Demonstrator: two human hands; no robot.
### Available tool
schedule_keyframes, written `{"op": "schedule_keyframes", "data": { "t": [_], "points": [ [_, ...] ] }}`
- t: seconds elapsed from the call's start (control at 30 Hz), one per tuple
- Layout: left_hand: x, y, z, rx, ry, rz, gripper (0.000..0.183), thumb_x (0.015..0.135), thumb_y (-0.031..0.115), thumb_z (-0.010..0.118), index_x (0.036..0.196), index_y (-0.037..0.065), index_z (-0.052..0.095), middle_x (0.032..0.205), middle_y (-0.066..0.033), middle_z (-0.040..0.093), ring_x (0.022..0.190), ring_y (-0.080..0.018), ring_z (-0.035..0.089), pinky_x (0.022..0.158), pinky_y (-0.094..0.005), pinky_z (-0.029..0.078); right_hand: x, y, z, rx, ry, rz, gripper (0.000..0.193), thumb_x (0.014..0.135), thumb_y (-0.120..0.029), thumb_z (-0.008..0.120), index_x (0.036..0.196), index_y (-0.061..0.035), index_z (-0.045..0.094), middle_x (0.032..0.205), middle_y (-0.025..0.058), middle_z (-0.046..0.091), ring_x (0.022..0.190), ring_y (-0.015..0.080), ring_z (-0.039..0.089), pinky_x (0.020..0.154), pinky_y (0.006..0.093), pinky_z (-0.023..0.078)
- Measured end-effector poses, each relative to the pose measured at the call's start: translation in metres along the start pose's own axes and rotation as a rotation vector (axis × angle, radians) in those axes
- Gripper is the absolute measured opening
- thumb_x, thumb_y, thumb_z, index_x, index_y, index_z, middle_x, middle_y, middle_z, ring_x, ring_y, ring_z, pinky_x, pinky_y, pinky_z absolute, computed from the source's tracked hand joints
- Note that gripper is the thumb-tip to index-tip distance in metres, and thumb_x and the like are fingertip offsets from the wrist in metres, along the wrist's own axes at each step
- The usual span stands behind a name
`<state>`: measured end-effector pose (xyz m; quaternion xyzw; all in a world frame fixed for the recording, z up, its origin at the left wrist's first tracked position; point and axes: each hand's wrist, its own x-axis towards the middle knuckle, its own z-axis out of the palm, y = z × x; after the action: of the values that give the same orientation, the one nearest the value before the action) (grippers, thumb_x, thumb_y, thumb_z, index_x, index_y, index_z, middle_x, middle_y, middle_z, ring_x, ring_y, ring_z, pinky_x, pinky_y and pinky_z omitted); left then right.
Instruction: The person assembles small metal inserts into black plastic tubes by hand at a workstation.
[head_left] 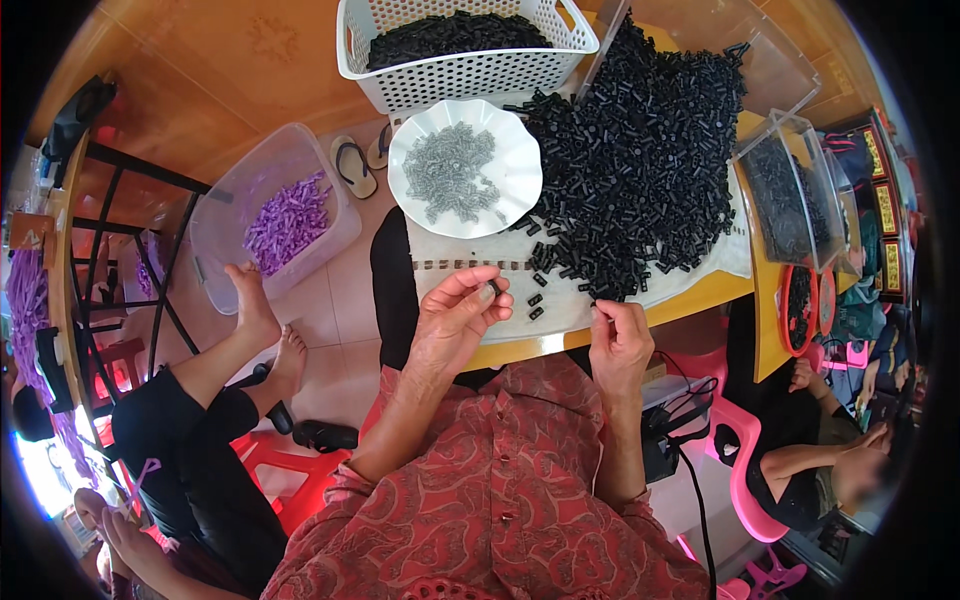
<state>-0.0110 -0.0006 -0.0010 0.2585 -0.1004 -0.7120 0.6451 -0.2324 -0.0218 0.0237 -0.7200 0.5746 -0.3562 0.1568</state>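
Note:
My left hand (458, 318) is raised over the table's near edge, thumb and fingers pinched on a small black plastic part (494, 287). At the near edge of the black pile, my right hand (620, 345) has its thumb and forefinger pressed together. Whatever is between those fingertips, if anything, is too small to make out. A large pile of small black plastic parts (640, 160) covers the right side of the white cloth (450, 250). A few loose ones lie between my hands. Beyond my left hand stands a white wavy-rimmed plate (522, 185) heaped with small clear parts (455, 170).
A white perforated basket (470, 80) of black parts stands behind the plate. Clear boxes (795, 190) and a red round tray (785, 310) are on the right. At left, a clear tub (215, 235) holds purple pieces. Other people sit on both sides; a black cable (700, 490) hangs at right.

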Motion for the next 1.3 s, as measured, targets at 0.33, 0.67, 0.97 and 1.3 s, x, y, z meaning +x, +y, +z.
{"op": "schedule_keyframes", "data": {
  "t": [0.33,0.67,0.97,1.3],
  "points": [
    [0.0,0.0,0.0,0.019,0.004,-0.005,0.024,0.093,0.002,0.055,0.116,0.0,0.06,0.105,-0.013,0.063,0.09,-0.0209,0.063,0.081,-0.0341,0.053,0.014,-0.01,0.007,-0.006,-0.004,0.004,0.012,0.082,0.002,0.064,0.093,-0.0027,0.063,0.084,0.0115,0.06,0.066,0.0245,0.061,0.056,0.0321,0.048],
    [0.0,0.0,-0.001,0.011,-0.007,-0.006,0.024,0.093,0.002,0.055,0.116,0.0,0.06,0.105,-0.0124,0.063,0.092,-0.0209,0.062,0.081,-0.0342,0.052,0.034,-0.009,0.017,-0.123,0.06,-0.055,0.014,0.082,0.001,0.065,0.095,-0.002,0.064,0.084,0.0118,0.058,0.065,0.0256,0.059,0.057,0.033,0.048],
    [0.001,0.0,-0.003,0.015,0.012,-0.01,0.022,0.092,0.002,0.056,0.114,0.0,0.061,0.105,-0.0121,0.064,0.091,-0.0205,0.063,0.081,-0.0329,0.053,0.028,-0.011,0.014,-0.066,0.023,0.017,0.013,0.081,0.001,0.066,0.093,-0.0019,0.066,0.081,0.0113,0.058,0.063,0.0243,0.058,0.055,0.0328,0.046],
    [0.0,-0.001,-0.002,0.042,0.015,-0.016,0.022,0.092,0.002,0.056,0.114,0.0,0.061,0.105,-0.0124,0.064,0.091,-0.0208,0.064,0.081,-0.0332,0.054,0.029,0.004,-0.003,-0.138,0.134,0.063,0.014,0.081,0.001,0.066,0.095,-0.0018,0.066,0.083,0.0109,0.058,0.063,0.022,0.057,0.057,0.0315,0.047]
  ]
}}
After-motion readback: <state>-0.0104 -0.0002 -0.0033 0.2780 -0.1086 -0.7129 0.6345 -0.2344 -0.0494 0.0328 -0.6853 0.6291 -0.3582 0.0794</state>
